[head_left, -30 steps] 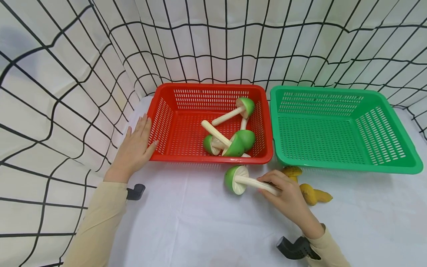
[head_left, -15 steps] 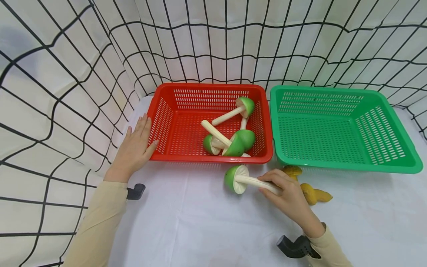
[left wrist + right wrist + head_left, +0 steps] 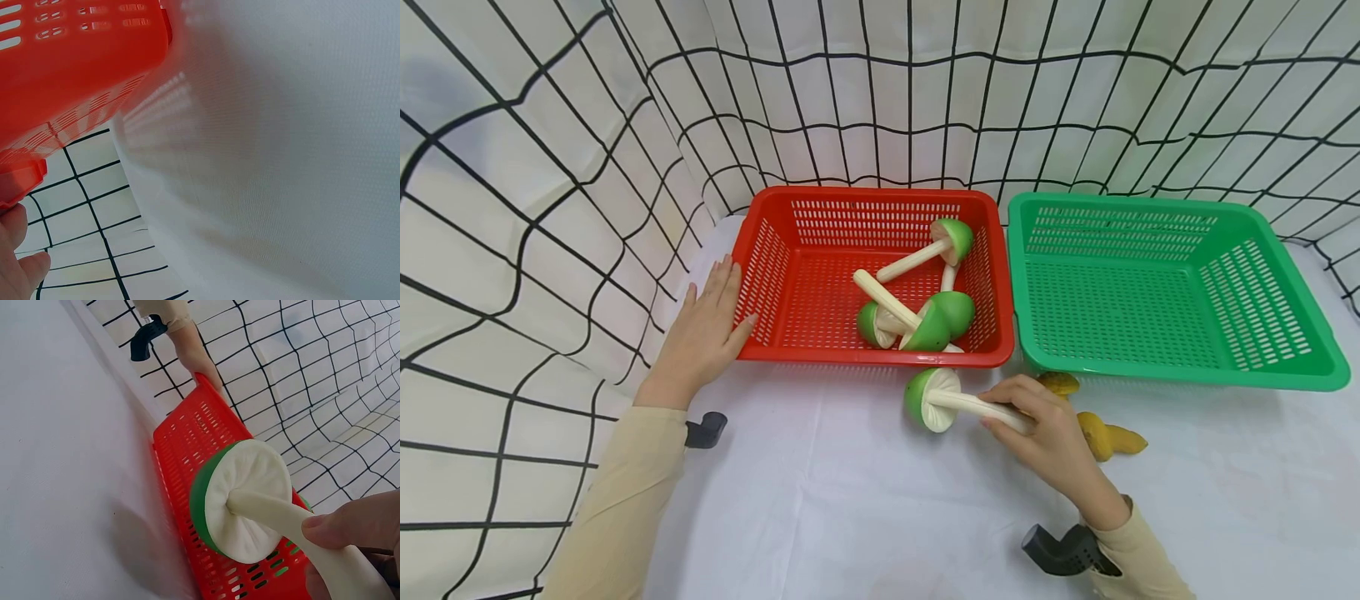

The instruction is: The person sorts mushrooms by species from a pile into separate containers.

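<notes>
My right hand (image 3: 1048, 437) pinches the white stem of a green-capped toy mushroom (image 3: 934, 400), its cap pointing left, just in front of the red basket (image 3: 872, 358). The right wrist view shows thumb and fingers on the stem of this mushroom (image 3: 250, 503), with its pale underside facing the camera. My left hand (image 3: 700, 329) rests with straight fingers against the left rim of the red basket; in the left wrist view only part of that hand (image 3: 22, 256) shows. Several green-capped mushrooms (image 3: 953, 312) lie inside the red basket, mostly at its right side.
To the right of the red basket stands a green basket (image 3: 1187, 379) with nothing seen in it. Two yellow-brown mushroom-like pieces, one (image 3: 1058, 383) by its front rim and another (image 3: 1108, 437), lie partly behind my right hand. Black netting (image 3: 910, 125) over white cloth surrounds the table.
The held mushroom and my right hand have risen very slightly toward the red basket. My left hand and both baskets have stayed in place.
</notes>
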Motion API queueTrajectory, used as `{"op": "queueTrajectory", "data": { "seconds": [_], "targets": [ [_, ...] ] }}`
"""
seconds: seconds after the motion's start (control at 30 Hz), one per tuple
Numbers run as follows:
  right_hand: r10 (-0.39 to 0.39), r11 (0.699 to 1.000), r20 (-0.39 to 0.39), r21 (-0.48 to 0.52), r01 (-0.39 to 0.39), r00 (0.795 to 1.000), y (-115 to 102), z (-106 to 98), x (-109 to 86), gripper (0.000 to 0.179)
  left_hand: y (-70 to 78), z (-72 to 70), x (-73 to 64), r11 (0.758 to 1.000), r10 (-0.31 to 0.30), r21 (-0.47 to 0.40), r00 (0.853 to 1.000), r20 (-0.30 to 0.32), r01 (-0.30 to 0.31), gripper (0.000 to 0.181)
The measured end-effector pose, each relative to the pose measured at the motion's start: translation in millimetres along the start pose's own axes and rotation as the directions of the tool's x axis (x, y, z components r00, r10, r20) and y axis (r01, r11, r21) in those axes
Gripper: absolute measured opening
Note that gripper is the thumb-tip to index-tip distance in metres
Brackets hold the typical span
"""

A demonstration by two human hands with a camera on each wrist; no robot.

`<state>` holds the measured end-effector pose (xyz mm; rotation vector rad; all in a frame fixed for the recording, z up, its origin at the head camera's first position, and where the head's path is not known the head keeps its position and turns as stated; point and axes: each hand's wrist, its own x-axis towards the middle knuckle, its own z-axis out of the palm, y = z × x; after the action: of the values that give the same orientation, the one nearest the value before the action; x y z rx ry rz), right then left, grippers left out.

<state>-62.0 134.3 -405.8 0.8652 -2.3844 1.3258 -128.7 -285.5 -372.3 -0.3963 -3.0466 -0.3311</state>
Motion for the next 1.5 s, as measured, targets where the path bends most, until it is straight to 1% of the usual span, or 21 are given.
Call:
{"op": "queueTrajectory", "data": {
  "seconds": [0.23, 0.47, 0.63, 0.77, 1.03, 1.23, 1.37, 1.5],
  "targets": [
    [-0.001, 1.0, 0.01, 0.018, 0.001, 1.0, -3, -2, 2.2, 0.034, -0.4, 0.6, 0.5, 1.0, 0.002, 0.006, 1.0, -0.003, -0.002, 0.071],
    [-0.025, 0.997, 0.039, 0.073, 0.023, 0.999, -6, -6, 9.2, 0.035, -1.2, 1.3, 0.4, 1.0, 0.002, 0.011, 1.0, -0.005, -0.002, 0.071],
    [-0.011, 0.993, 0.051, 0.116, 0.005, 0.999, -10, -7, 15.5, 0.033, -1.2, 1.5, 0.2, 1.0, -0.001, 0.005, 1.0, -0.003, 0.001, 0.071],
    [0.001, 0.988, 0.039, 0.156, -0.008, 0.999, -12, -8, 20.3, 0.033, -0.9, 1.4, 0.0, 1.0, -0.002, 0.006, 1.0, -0.002, 0.002, 0.071],
    [0.009, 0.981, 0.007, 0.192, -0.011, 1.0, -15, -9, 28.2, 0.033, -0.8, 1.2, -0.1, 1.0, -0.001, 0.003, 1.0, -0.006, 0.001, 0.071],
    [0.016, 0.983, -0.031, 0.181, -0.01, 0.999, -16, -7, 37.3, 0.034, -0.4, 0.6, -0.8, 1.0, 0.0, 0.003, 1.0, -0.006, 0.0, 0.071],
    [0.033, 0.988, -0.048, 0.15, -0.026, 0.998, -13, -6, 42.6, 0.034, 0.2, 0.4, -0.7, 1.0, 0.003, 0.006, 1.0, -0.007, -0.002, 0.071],
    [0.027, 0.994, -0.054, 0.107, -0.021, 0.998, -10, -6, 47.8, 0.032, 0.0, 0.5, -0.2, 1.0, 0.002, 0.006, 1.0, -0.007, -0.002, 0.071]
  ]
}}
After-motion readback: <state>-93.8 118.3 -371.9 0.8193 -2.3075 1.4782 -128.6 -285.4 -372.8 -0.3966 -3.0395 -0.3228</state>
